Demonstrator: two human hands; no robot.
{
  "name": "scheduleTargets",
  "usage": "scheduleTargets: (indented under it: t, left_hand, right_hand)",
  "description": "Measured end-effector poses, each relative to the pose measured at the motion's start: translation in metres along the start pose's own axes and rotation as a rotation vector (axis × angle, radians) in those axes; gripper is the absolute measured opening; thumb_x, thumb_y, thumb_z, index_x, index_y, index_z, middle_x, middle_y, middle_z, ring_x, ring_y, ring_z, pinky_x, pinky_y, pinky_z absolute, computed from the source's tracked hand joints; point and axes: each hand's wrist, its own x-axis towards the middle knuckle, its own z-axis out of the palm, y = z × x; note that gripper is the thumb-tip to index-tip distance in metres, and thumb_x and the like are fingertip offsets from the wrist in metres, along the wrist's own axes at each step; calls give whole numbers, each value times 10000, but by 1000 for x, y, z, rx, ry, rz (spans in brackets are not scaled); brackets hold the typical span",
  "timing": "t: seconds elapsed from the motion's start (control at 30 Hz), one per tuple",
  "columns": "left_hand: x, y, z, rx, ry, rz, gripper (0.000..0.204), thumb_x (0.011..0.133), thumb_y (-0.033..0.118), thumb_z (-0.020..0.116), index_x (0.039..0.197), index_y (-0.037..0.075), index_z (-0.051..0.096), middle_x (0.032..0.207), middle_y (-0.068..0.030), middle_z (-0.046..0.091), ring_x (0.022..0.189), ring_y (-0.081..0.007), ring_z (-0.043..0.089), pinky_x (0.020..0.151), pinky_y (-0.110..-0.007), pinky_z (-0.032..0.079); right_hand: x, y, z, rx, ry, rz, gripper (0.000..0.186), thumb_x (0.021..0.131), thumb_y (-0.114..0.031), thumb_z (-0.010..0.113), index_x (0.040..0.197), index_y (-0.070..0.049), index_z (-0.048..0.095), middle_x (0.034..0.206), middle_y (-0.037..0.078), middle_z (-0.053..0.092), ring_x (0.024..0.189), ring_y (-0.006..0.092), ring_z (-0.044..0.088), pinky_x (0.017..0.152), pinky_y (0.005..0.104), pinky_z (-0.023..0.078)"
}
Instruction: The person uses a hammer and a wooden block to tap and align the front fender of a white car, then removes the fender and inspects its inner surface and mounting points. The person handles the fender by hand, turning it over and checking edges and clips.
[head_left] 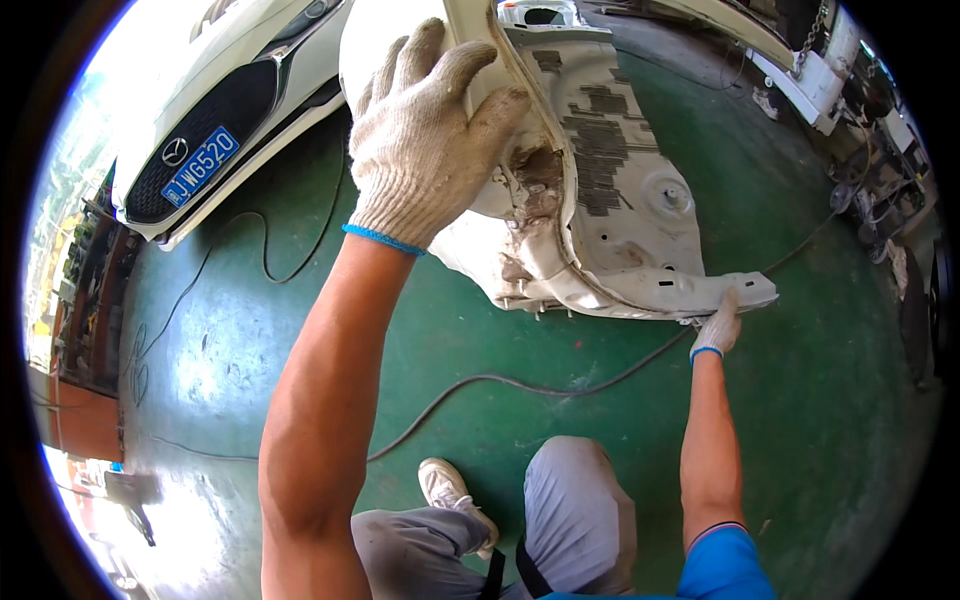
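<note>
A white car body panel (600,180) is being steadied on the green floor (330,330) by two gloved hands. The left hand (425,130) is being laid over the panel's upper edge, fingers spread and curled loosely over the rim rather than clenched. The right hand (718,328) is being pressed against the panel's lower right corner; the fingers appear to be wrapped under the edge, but how firmly it is being gripped cannot be told at this size.

The panel is being held tilted, its inner face turned toward the camera, with its lower edge near or on the floor just ahead of the person's knee (575,500) and shoe (450,490). Patches of bare, scraped or rusted metal are showing near the middle seam, and grey taped or sanded patches higher up.

As a judgement, the work looks to be at the handling stage: the panel is already off a car and is being supported by both hands, but it is not yet set down or fitted anywhere, and the damaged seam looks unrepaired.

A cable (520,385) is lying across the floor beneath the panel. A white car (230,100) is standing at the upper left, well apart.
</note>
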Motion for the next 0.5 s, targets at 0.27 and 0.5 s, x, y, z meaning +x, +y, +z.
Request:
scheduleTargets:
  t: [0.27,0.5]
  left_hand:
    - [-1,3,-2,-5,2,-16,484,889,506,653,1265,201,662,1464,-158,500,1325,-371,492,1073,-470,421]
    - [-2,6,-6,-148,39,-42,416,843,340,691,1177,93,664,1334,-226,552,1230,-409,524,1038,-489,427]
  right_hand:
    - [3,-10,-15,-108,-179,135,726,831,-584,714,1180,47,635,1016,138,688,776,246,688,575,380,582]
    - [0,-14,-14,-52,-163,140,671,831,-597,706,1157,-15,628,1026,116,664,793,226,666,580,358,569]
